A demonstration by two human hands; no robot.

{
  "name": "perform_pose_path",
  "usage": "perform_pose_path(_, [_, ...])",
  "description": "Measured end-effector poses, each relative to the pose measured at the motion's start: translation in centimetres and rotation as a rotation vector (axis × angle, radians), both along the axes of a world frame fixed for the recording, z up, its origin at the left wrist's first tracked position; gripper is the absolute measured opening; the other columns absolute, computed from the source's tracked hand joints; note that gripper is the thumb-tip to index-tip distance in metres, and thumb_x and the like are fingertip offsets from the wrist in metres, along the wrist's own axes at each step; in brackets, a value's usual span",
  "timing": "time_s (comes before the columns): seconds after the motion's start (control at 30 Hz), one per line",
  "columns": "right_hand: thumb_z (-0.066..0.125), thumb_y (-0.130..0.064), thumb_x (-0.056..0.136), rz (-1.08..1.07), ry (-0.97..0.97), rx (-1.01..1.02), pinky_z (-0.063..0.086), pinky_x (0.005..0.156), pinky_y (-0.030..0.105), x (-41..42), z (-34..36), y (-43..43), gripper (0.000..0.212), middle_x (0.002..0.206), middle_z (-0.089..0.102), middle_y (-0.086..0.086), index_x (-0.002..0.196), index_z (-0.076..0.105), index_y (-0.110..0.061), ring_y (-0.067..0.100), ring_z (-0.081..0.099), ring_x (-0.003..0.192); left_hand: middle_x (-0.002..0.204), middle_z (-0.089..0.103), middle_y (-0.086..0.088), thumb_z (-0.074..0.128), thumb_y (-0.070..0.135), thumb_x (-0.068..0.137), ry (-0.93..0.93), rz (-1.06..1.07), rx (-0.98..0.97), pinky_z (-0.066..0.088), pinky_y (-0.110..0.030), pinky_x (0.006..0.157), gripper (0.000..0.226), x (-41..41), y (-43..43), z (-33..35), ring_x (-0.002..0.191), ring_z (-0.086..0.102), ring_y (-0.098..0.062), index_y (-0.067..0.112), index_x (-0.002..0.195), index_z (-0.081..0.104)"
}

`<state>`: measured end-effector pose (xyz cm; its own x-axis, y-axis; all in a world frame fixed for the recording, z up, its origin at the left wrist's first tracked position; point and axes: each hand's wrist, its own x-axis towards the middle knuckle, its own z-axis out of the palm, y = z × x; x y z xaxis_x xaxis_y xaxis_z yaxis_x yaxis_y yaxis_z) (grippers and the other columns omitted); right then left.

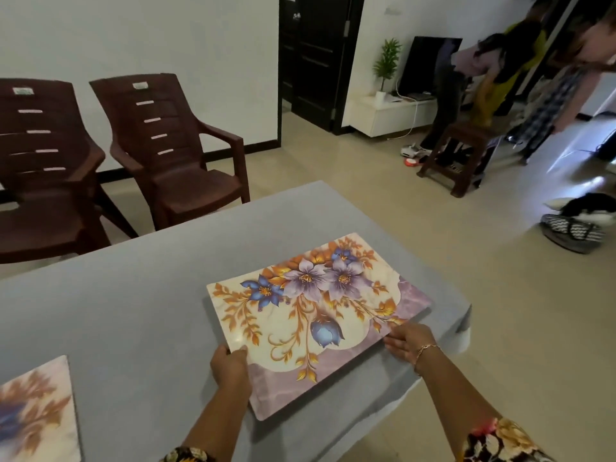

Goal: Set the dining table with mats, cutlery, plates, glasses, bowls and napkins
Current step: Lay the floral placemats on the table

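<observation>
A second mat (36, 411) lies at the near left corner of a grey-covered table (133, 295), with two brown chairs (166, 145) behind. The left hand (230, 365) grips the left edge of a floral mat (316, 315), thumb on top, the mat lying flat near the table's right end. The right hand (408, 341), wearing a bracelet (425, 350), touches its right edge; whether its fingers pinch cannot be told. People (500, 78) stand far right.

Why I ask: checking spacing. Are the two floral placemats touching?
Apart. The head view shows bare grey tablecloth between the held placemat and the other placemat.
</observation>
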<state>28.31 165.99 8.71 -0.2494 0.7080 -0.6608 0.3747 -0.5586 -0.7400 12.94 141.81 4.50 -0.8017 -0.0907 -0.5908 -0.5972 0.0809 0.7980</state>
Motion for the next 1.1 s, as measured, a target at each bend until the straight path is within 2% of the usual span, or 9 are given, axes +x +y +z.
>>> perform_pose_path(0.13, [0.059,-0.011,0.088,0.056,-0.239,0.187,0.053,0.060,0.037,-0.2,-2.0,3.1,0.017,0.075,0.061,0.018,0.077,0.059,0.002,0.029,0.058,0.061,0.115,0.062,-0.021,0.052,-0.003,0.091,0.058,0.037,-0.063,0.048,-0.042,0.083,0.021,0.3,1.2,0.2,0.103,0.058,-0.040,-0.005,0.111,0.056])
perform_pose_path(0.23, [0.050,-0.020,0.093,0.281,-0.568,0.576,0.044,0.093,0.043,-0.1,-2.2,4.6,0.030,0.115,0.059,0.022,0.115,0.056,0.000,0.039,0.057,0.105,0.112,0.062,-0.022,0.053,-0.002,0.091,0.089,0.055,-0.126,0.048,-0.044,0.082,0.021,0.6,1.0,0.3,0.101,0.059,-0.041,-0.006,0.111,0.057])
perform_pose_path(0.33, [0.048,-0.021,0.093,0.565,-0.676,0.858,0.040,0.100,0.039,-0.3,-1.9,6.0,0.037,0.127,0.051,0.019,0.127,0.048,-0.008,0.035,0.051,0.116,0.112,0.063,-0.022,0.055,-0.001,0.090,0.108,0.068,-0.176,0.050,-0.046,0.085,0.022,1.1,0.7,0.1,0.099,0.060,-0.041,-0.005,0.111,0.059])
perform_pose_path(0.53, [0.054,-0.037,0.089,1.129,-0.502,1.118,0.033,0.108,0.035,-1.5,-3.4,6.3,0.053,0.144,0.039,0.015,0.134,0.046,-0.012,0.030,0.038,0.133,0.114,0.063,-0.023,0.057,0.003,0.090,0.167,0.046,-0.337,0.048,-0.046,0.085,0.026,2.1,0.0,0.6,0.102,0.058,-0.042,-0.006,0.114,0.058])
perform_pose_path(0.67, [0.053,-0.046,0.088,1.293,-0.489,1.159,0.032,0.109,0.035,-1.0,-4.0,5.9,0.062,0.149,0.031,0.013,0.139,0.038,-0.015,0.028,0.032,0.137,0.120,0.061,-0.022,0.062,0.007,0.087,0.195,0.026,-0.497,0.046,-0.044,0.085,0.033,2.8,-0.9,0.7,0.106,0.057,-0.041,-0.001,0.118,0.055])
perform_pose_path(0.9, [0.057,-0.047,0.085,1.325,-0.517,1.279,0.040,0.102,0.036,-0.8,-4.4,6.0,0.059,0.143,0.041,0.013,0.134,0.045,-0.017,0.029,0.043,0.129,0.124,0.056,-0.021,0.059,0.009,0.089,0.156,-0.040,-0.749,0.046,-0.042,0.084,0.034,4.1,-2.5,1.0,0.110,0.055,-0.038,0.004,0.122,0.053])
perform_pose_path(0.97, [0.079,-0.043,0.065,1.338,-0.466,1.328,0.054,0.077,0.041,-1.2,-4.5,5.9,0.055,0.116,0.062,0.019,0.108,0.065,-0.012,0.035,0.063,0.099,0.125,0.054,-0.021,0.058,0.009,0.089,0.168,-0.043,-0.766,0.046,-0.042,0.085,0.036,4.9,-3.0,0.9,0.110,0.055,-0.037,0.005,0.125,0.052])
perform_pose_path(1.03, [0.087,-0.036,0.048,1.348,-0.381,1.372,0.055,0.052,0.038,-1.9,-4.8,5.1,0.046,0.088,0.069,0.017,0.082,0.071,-0.011,0.033,0.068,0.069,0.127,0.053,-0.020,0.055,0.010,0.091,0.198,-0.033,-0.777,0.046,-0.040,0.086,0.038,6.0,-3.6,1.0,0.110,0.055,-0.036,0.006,0.128,0.050])
perform_pose_path(1.1, [0.089,-0.032,0.043,1.393,-0.287,1.416,0.054,0.048,0.037,-3.1,-4.4,3.4,0.045,0.079,0.069,0.015,0.078,0.071,-0.011,0.032,0.067,0.062,0.126,0.054,-0.018,0.056,0.013,0.092,0.208,-0.007,-0.779,0.047,-0.038,0.086,0.037,7.1,-4.5,1.3,0.109,0.057,-0.034,0.007,0.128,0.049])
